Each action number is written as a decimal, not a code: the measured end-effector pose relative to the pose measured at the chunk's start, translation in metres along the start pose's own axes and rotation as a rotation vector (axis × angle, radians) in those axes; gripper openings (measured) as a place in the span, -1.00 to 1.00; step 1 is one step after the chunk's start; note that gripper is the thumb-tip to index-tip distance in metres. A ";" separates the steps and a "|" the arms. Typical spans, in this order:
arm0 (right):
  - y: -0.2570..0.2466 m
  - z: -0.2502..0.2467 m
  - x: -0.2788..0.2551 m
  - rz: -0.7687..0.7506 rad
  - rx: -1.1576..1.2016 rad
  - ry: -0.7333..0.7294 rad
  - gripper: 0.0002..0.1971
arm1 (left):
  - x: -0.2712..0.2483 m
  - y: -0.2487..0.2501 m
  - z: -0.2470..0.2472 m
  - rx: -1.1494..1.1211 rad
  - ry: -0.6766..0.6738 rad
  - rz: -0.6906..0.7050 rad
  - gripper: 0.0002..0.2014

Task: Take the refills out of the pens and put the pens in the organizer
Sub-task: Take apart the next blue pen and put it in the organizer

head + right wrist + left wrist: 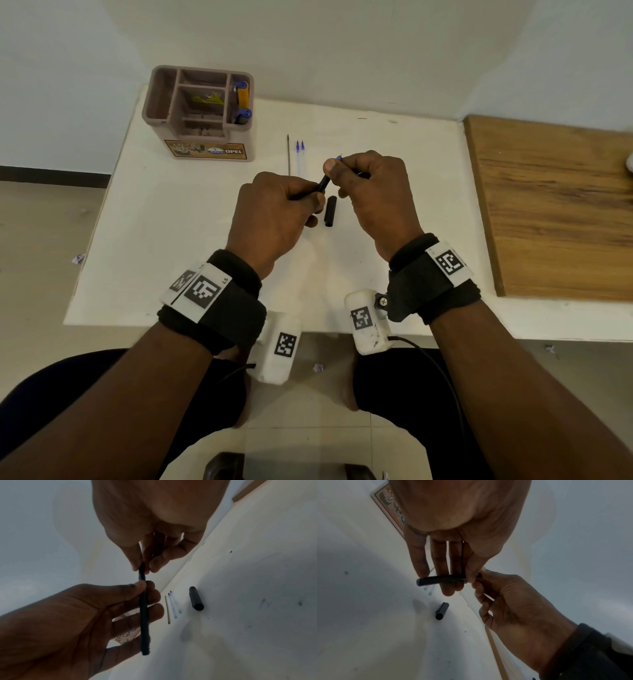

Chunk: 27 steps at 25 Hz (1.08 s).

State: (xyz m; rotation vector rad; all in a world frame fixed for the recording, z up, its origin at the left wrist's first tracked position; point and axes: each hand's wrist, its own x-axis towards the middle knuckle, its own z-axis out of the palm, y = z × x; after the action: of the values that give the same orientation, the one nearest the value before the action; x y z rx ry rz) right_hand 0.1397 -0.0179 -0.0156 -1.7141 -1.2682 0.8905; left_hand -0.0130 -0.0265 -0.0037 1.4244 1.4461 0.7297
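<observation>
Both hands hold a black pen [323, 183] above the middle of the white table [178, 240]. My left hand [313, 202] grips its barrel [440, 580]. Thumb and fingers of my right hand [337, 168] pinch the tip end [142, 568], where a small blue-purple point shows. The pen's black cap [330, 211] lies on the table just below the hands. Three loose refills [296, 156] lie side by side beyond the hands, one dark and two clear with blue tips. The brown organizer [161, 102] stands at the back left, with pens [242, 99] in its right compartment.
A wooden board [555, 205] covers the table's right side. The wall runs close behind the organizer. The table's front edge is under my wrists, and my knees and the tiled floor show below it.
</observation>
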 end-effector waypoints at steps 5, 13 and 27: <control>0.002 0.001 0.003 0.122 -0.171 -0.045 -0.61 | 0.006 -0.009 -0.010 -0.017 0.020 -0.086 -0.79; 0.028 0.028 0.004 0.037 -0.641 -0.181 -0.58 | 0.006 -0.011 -0.022 -0.030 -0.019 -0.112 -0.80; -0.008 -0.004 0.009 0.098 0.379 0.110 -0.74 | 0.001 -0.008 -0.017 -0.027 -0.086 -0.156 -0.78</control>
State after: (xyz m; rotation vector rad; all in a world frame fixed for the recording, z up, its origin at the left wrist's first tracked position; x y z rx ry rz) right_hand 0.1421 -0.0087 -0.0078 -1.5077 -0.8823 1.0075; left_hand -0.0317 -0.0232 -0.0047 1.2913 1.4564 0.5808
